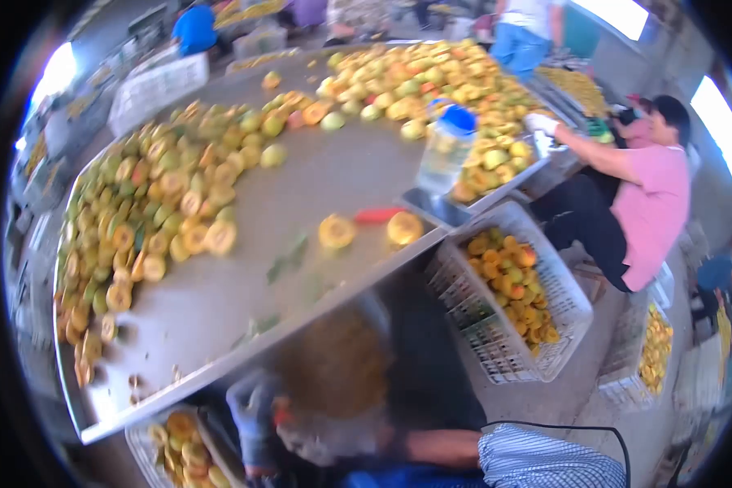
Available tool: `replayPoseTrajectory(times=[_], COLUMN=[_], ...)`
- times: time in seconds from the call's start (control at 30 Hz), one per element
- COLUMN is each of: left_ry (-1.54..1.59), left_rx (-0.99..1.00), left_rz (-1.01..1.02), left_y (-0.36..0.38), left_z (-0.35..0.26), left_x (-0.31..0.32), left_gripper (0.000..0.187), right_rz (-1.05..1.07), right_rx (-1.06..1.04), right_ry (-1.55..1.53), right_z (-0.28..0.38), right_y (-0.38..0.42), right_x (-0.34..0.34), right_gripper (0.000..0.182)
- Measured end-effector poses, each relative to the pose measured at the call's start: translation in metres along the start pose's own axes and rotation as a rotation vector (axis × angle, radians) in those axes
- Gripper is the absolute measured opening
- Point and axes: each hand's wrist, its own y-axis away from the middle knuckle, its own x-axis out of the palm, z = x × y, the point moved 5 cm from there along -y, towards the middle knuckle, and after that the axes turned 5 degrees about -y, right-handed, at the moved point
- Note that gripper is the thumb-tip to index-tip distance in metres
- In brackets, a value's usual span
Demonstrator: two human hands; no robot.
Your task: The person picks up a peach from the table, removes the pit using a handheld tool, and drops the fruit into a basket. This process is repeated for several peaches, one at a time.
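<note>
My left hand (252,411), in a greyish-blue glove, is low in front of me, below the table's front edge. It looks curled around a small orange-red thing (282,411) too blurred to name. My right hand (329,443), in a pale glove, is close beside it and smeared by motion, so its fingers do not show clearly. Just beyond both hands is a blurred container with a brownish-yellow mass (333,366). Two halved peaches (337,232) lie cut side up near the table edge, with a red handle-like object (378,215) between them.
A metal table (317,179) carries heaps of halved peaches (163,187). A clear jar with a blue lid (447,146) stands by a dark flat object (435,209). Fruit-filled crates stand right (496,366) and lower left (142,451). A person in pink (655,179) sits at right.
</note>
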Motion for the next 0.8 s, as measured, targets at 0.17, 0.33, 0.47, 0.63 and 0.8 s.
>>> replayPoseTrajectory(times=[0.17,0.33,0.47,0.63,0.8], left_ry=[-0.13,0.127,0.267,0.319,0.278], left_rx=[0.0,-0.127,-0.09,-0.178,-0.193], left_rz=[0.054,-0.044,0.043,-0.071,-0.361], left_y=[0.009,0.006,0.007,0.012,0.02], left_z=[0.0,0.011,0.02,0.03,0.034], left_x=[0.008,0.008,0.006,0.009,0.008], left_gripper=[0.033,0.036,0.033,0.036,0.041], right_rz=[-0.063,-0.242,-0.085,-0.314,-0.362], right_rx=[0.091,0.035,0.142,0.1,0.118], right_ry=[0.028,0.306,0.081,0.258,0.32], right_z=[-0.002,0.018,0.015,0.013,0.026], right_y=[0.022,0.023,0.024,0.018,0.024], right_x=[0.005,0.021,0.025,0.027,0.022], right_gripper=[0.035,0.038,0.043,0.039,0.04])
